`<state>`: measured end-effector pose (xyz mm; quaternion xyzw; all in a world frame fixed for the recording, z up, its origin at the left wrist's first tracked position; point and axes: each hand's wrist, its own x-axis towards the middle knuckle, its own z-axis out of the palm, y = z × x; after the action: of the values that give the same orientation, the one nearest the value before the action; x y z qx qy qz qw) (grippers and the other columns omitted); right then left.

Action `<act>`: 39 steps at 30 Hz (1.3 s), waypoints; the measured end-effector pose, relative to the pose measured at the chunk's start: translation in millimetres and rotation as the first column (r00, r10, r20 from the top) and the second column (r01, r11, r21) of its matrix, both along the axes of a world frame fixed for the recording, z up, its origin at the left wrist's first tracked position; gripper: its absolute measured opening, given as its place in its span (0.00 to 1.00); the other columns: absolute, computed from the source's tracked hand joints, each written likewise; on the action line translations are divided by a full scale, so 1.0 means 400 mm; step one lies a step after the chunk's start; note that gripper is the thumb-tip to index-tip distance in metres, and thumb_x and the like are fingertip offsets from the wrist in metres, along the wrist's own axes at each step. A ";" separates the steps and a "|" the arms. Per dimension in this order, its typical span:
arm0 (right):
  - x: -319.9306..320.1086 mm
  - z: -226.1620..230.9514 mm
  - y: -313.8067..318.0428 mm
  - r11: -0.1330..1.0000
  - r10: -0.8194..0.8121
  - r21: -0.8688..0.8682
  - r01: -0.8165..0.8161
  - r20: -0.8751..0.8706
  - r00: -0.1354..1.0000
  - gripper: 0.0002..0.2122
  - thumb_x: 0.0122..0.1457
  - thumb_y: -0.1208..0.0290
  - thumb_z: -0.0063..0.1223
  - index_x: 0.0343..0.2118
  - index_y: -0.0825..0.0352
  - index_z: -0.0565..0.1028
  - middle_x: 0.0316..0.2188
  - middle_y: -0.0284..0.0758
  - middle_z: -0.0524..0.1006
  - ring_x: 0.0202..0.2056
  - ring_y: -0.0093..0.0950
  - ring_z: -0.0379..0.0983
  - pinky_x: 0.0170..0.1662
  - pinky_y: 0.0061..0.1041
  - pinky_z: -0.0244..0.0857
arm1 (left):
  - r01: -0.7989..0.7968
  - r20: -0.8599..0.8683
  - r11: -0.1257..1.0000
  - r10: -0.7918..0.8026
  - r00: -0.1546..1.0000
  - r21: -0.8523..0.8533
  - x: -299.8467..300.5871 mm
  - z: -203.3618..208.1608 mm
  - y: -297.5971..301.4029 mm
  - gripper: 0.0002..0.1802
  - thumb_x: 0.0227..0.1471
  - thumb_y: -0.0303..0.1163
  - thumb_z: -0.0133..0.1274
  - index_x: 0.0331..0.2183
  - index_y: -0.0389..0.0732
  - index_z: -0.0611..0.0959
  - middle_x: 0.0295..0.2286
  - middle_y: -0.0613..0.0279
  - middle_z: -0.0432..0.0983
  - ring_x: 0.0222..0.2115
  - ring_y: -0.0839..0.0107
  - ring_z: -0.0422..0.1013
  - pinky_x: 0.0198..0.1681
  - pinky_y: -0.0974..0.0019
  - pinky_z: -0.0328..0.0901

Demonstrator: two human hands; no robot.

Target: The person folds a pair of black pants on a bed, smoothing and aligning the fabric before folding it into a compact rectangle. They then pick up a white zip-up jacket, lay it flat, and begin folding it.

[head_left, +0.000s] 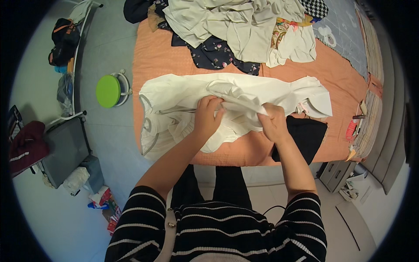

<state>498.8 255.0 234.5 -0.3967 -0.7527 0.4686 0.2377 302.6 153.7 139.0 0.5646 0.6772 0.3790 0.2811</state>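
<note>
A long white garment (174,94) lies spread across the near part of the bed, with grey trim along its left end. Its exact kind is hard to make out among the folds. My right hand (275,123) is closed on a raised fold of the cloth, which stretches taut toward the left. My left hand (207,115) rests over the middle of the garment, fingers bent and gripping the cloth at the other end of that fold. Just right of my right hand, a folded black cloth (305,135) lies by the bed's front edge.
Orange bedding (336,72) covers the bed. At its far side sits a heap of white clothes (244,30) with a dark floral garment (214,52). A green round stool (108,91) stands left of the bed, near a white rack (77,56) with bags. A grey drawer cabinet (337,174) stands at the right.
</note>
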 end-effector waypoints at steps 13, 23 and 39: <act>0.041 -0.033 0.011 0.914 0.079 0.323 -0.245 0.450 0.890 0.09 0.48 0.66 0.56 0.20 0.65 0.71 0.18 0.39 0.71 0.22 0.41 0.69 0.27 0.39 0.62 | 0.308 0.549 0.684 0.162 0.820 -0.661 -0.313 0.208 -0.075 0.11 0.53 0.35 0.50 0.35 0.38 0.77 0.27 0.64 0.73 0.30 0.74 0.67 0.36 0.68 0.64; 0.133 -0.102 -0.164 0.801 0.495 0.047 -0.596 0.508 0.705 0.18 0.50 0.51 0.56 0.20 0.64 0.74 0.16 0.37 0.72 0.23 0.37 0.73 0.29 0.34 0.67 | 0.554 0.359 0.192 -0.585 0.727 -0.810 -0.404 0.204 -0.319 0.27 0.34 0.39 0.65 0.40 0.41 0.79 0.30 0.54 0.79 0.34 0.59 0.75 0.42 0.62 0.67; -0.064 -0.038 0.450 0.751 -0.517 0.635 0.184 0.390 0.762 0.09 0.52 0.69 0.50 0.35 0.56 0.80 0.32 0.39 0.77 0.33 0.40 0.75 0.35 0.37 0.68 | -0.342 -0.123 0.907 0.379 0.917 0.246 -0.691 0.308 0.295 0.13 0.53 0.32 0.49 0.39 0.36 0.79 0.29 0.63 0.76 0.31 0.78 0.69 0.35 0.73 0.63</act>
<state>473.2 435.2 219.4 -0.5646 -0.7981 0.0378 0.2069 26.2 271.7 262.3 0.4868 0.7451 0.4481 0.0840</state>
